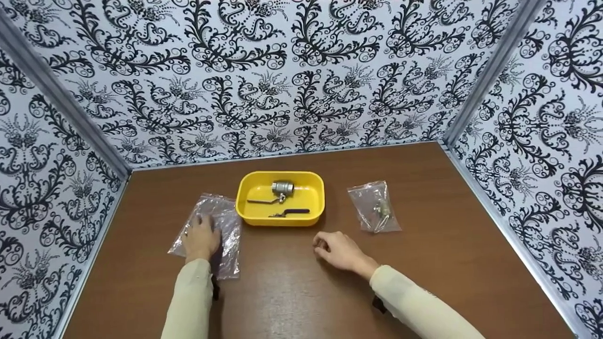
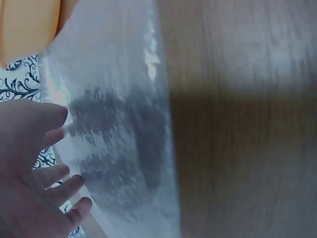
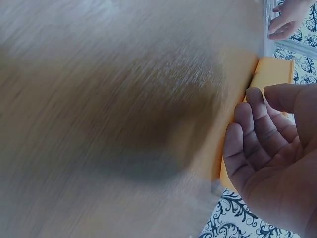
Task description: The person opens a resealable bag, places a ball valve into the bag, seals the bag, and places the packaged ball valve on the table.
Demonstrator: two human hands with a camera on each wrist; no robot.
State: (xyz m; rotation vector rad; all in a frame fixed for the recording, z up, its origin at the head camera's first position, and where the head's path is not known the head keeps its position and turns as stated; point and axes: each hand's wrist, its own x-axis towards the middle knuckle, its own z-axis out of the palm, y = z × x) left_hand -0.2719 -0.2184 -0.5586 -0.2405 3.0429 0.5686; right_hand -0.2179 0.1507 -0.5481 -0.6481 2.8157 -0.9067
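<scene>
My left hand [image 1: 201, 239] is over a flat clear plastic bag [image 1: 229, 245] left of the yellow tray [image 1: 245, 214]. In the left wrist view that hand's fingers [image 2: 67, 191] are loosely spread beside the bag, gripping nothing. Inside the tray lie a metal ball valve [image 1: 282, 188] with a lever and, nearer its front wall, a dark lever handle [image 1: 297, 211]. My right hand [image 1: 340, 251] hovers in front of the tray's right corner, its fingers loosely bent and nothing between them.
Right of the tray lies a second clear bag [image 1: 365, 200] with small metal parts [image 1: 383, 209] inside. All of it rests on a brown wooden table [image 1: 292, 301]. Patterned panels [image 1: 264, 94] enclose the back and both sides, with metal edging along the table.
</scene>
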